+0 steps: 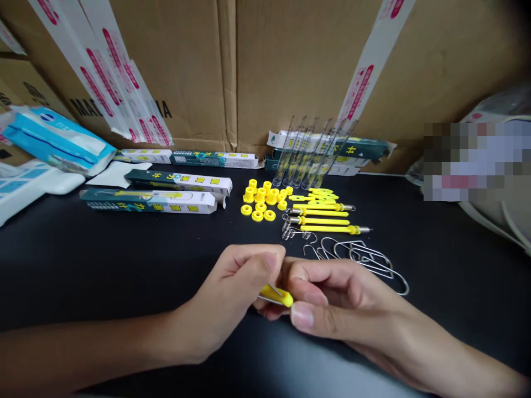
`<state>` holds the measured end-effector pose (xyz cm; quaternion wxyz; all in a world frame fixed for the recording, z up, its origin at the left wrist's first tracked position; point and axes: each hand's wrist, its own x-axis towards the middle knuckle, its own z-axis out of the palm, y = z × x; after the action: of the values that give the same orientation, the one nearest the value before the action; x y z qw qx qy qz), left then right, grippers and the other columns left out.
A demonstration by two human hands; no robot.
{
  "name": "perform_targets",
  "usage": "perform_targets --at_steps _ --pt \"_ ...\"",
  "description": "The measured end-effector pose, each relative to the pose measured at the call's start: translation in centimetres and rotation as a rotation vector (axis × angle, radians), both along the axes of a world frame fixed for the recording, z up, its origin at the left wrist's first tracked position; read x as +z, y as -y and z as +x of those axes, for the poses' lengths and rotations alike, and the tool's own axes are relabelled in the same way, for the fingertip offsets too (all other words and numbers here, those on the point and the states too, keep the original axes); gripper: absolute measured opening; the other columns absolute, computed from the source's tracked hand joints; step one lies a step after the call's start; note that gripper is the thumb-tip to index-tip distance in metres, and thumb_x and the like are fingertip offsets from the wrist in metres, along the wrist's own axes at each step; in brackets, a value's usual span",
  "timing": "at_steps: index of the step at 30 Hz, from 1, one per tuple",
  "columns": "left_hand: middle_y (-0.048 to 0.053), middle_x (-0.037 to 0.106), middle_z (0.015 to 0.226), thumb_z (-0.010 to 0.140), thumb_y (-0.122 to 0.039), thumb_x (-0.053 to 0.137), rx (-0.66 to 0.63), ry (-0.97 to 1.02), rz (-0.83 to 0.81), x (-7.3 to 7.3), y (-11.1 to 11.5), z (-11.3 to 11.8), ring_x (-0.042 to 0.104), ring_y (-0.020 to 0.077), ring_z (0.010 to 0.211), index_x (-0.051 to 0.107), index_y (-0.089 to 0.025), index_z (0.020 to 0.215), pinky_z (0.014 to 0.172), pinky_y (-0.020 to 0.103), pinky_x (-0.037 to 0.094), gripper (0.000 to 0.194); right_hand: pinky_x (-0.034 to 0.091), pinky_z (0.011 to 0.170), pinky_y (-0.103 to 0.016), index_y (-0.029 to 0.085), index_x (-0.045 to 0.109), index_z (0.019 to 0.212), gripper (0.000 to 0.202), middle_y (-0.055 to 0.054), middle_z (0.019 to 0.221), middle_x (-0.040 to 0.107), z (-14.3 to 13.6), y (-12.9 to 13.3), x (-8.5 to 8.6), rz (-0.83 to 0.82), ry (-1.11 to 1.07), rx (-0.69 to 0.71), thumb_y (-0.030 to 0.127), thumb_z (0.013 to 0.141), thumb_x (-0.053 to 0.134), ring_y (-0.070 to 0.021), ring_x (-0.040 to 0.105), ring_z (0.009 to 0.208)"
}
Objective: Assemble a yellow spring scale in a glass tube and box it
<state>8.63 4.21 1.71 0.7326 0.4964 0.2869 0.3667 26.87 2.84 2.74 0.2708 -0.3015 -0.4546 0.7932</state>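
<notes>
My left hand [244, 287] is wrapped round a yellow plastic piece [286, 298], whose rounded end and a thin metal wire stick out towards the right. Close against that end is my right hand [323, 298], its thumb and fingers bent; what its fingertips hold, if anything, is hidden. Beyond the hands lie metal hooks [373, 260], small springs [286, 226], yellow rods with springs [326, 221] and flat yellow pieces [323, 194]. Several yellow caps and rings [260, 194] sit left of the rods.
Clear tubes [296, 160] stand upright before printed boxes [274, 163] at the back. More long boxes [153, 200] lie at the left, near a blue packet [58, 138]. A large cardboard box [199, 72] backs the black table [103, 265]. Plastic bags are at the right.
</notes>
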Motion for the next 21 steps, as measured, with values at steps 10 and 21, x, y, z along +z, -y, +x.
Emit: perform_targets --at_steps 10,21 --pt "-0.006 0.035 0.057 0.093 -0.05 0.06 -0.005 0.013 0.017 -0.23 0.0 0.03 0.031 0.0098 0.054 0.038 -0.02 0.057 0.052 0.022 0.035 0.051 0.038 0.071 -0.025 0.018 0.055 0.063 0.037 0.004 0.076 0.053 -0.91 0.28 0.8 0.073 0.061 -0.165 0.026 0.077 0.088 -0.0126 0.047 0.076" --pt "-0.005 0.035 0.047 0.09 -0.068 0.05 0.07 -0.073 -0.035 0.45 0.45 0.88 0.024 0.0102 0.049 0.036 -0.021 0.051 0.049 0.026 0.025 0.063 0.054 0.084 -0.023 0.017 0.069 0.063 0.025 -0.001 0.086 0.066 -1.07 0.34 0.85 -0.001 -0.035 -0.193 0.02 0.07 0.092 -0.0154 0.066 0.089"
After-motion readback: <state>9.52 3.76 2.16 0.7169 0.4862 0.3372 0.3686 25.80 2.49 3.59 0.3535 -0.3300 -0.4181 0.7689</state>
